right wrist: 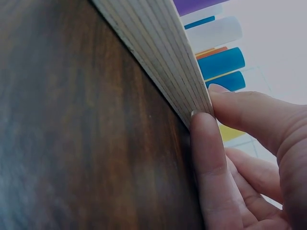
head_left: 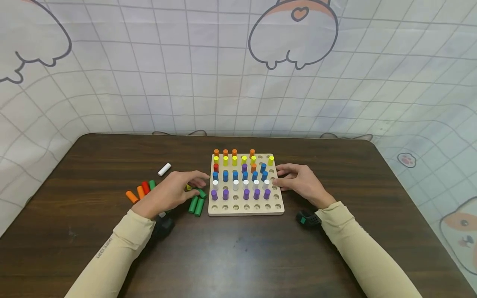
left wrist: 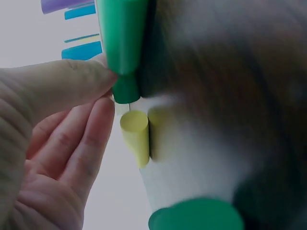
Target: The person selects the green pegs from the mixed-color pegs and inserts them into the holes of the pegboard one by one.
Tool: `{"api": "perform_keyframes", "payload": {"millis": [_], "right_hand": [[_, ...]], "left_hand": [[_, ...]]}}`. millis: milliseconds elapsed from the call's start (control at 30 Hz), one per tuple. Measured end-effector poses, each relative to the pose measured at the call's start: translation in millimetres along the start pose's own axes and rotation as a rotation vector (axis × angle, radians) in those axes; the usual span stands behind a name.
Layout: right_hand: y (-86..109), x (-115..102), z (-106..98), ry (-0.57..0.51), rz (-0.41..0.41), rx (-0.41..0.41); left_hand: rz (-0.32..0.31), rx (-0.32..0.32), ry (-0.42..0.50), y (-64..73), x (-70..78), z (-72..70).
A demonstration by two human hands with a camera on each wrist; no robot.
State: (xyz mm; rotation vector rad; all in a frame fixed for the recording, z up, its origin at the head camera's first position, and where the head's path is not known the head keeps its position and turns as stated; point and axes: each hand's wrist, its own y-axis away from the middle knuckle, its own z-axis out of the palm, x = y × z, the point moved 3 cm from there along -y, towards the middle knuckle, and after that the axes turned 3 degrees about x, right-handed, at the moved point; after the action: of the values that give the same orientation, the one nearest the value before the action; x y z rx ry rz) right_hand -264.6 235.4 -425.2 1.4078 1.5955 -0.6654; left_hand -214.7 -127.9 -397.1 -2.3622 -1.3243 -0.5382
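Right Hand (head_left: 303, 184) Pinching Pegboard (head_left: 246, 211) Rim, Left Hand (head_left: 173, 192) Loosely Spread

Right grip: thumb is resting on the board's top edge, a finger is pressing the side wall. Left grip: fingers are bending slightly, with a gap between thumb and index; the thumb tip is lying against or just beside a green peg (head_left: 201, 193), contact uncertain.

Pegboard: lying flat on the dark table (head_left: 238, 256), between the hands, carrying upright orange, yellow, red, blue, white and purple pegs.

Loose stock, left of board: two green pegs (head_left: 199, 207) are lying side by side near the left hand; a yellow peg (head_left: 188, 188) is showing partly beneath it. Orange pegs (head_left: 132, 196) and a red peg (head_left: 145, 187) are lying beyond the wrist, a white peg (head_left: 164, 169) farther back.
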Motion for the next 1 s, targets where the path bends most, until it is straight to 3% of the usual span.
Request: {"api": "perform_keyframes", "payload": {"millis": [433,733,1000], "right_hand": [[-1.6,2.4,0.4,0.005,-0.001,0.002],[-0.3,1.4,-0.9,0.015,-0.018,0.007],[0.2,1.9,-0.2,0.013,-0.026,0.004]], "left_hand": [[-0.006,0.011,-0.078,-0.2,4.0,0.1],[0.022,-0.008,-0.151,-2.3,8.6,1.4],[0.051,0.016,-0.212,-2.7,9.7,2.4]]}}
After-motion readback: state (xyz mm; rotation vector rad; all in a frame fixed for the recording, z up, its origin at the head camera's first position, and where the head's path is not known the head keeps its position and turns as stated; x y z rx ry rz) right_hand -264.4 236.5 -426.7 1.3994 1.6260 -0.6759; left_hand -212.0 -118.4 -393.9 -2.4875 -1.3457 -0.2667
